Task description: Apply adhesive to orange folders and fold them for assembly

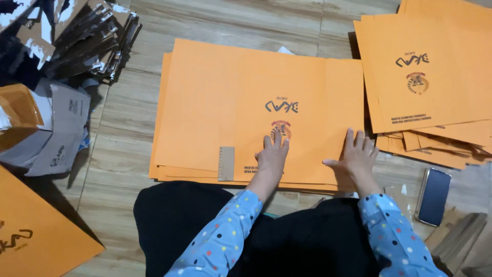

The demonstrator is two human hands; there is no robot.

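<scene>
Top sheet point(246, 102): a large orange sheet of card, lying flat on the floor on top of a pile of the same sheets, right in front of the seated person. It is rectangular, with fold lines running across it.
Print on top sheet: a dark logo near the middle, and under it a small round emblem in red and brown, partly covered by fingers. A line of small dark text runs along the near edge.
Strip point(226, 163): a small grey-brown strip with a row of holes, lying on the near edge of the top sheet, left of the hands.
Left hand point(272, 154): flat on the top sheet near its near edge, fingers spread wide, holding nothing, fingertips on the emblem.
Right hand point(357, 155): flat on the near right corner of the top sheet, fingers open and spread, holding nothing.
Second pile point(430, 72): more orange sheets at the far right of the floor, fanned out loosely, with the same dark logo and round emblem.
Third sheet point(36, 231): orange, at the near left corner of the view, with part of a dark logo.
Scraps point(87, 36): dark and grey cardboard pieces heaped at the far left.
Phone point(433, 196): dark, on the floor just right of the right hand.
</scene>
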